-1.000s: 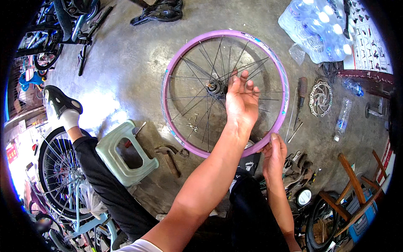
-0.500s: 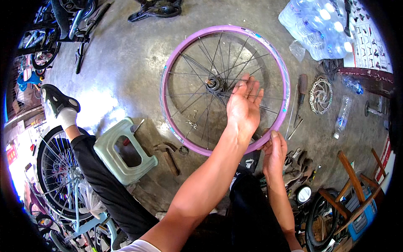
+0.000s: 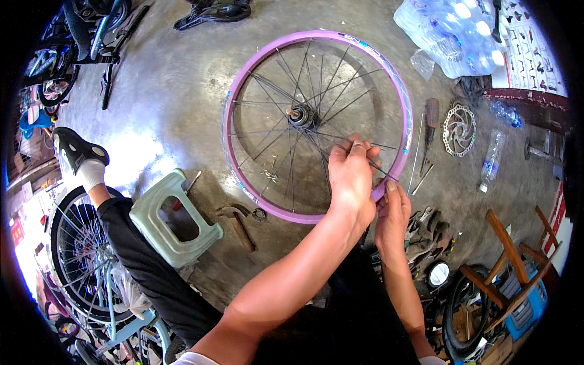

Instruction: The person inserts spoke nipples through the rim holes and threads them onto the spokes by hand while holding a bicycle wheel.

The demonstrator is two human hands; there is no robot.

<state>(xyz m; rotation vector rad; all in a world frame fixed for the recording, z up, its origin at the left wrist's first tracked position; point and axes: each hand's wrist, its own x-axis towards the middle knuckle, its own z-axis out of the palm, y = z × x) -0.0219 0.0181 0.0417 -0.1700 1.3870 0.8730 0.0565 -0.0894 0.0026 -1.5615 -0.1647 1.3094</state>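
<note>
A purple bicycle wheel rim with black spokes and no tire is held flat above the floor, its black hub in the middle. My left hand reaches inside the rim with its fingers curled round a spoke near the lower right of the wheel. Beside it, my right hand pinches the rim's near right edge between thumb and fingers. The right fingers under the rim are partly hidden. Several small silvery spoke nipples show on the floor through the spokes.
Left of the wheel stands a pale green stool, with a hammer near it. To the right lie a screwdriver, a brake disc and a plastic bottle. Packed bottles sit far right; a wooden-legged chair lies near right.
My left hand was open, palm up under the spokes; now its fingers are closed round a spoke, nearer the rim. My right hand stays on the rim. The whole view has shifted slightly.
</note>
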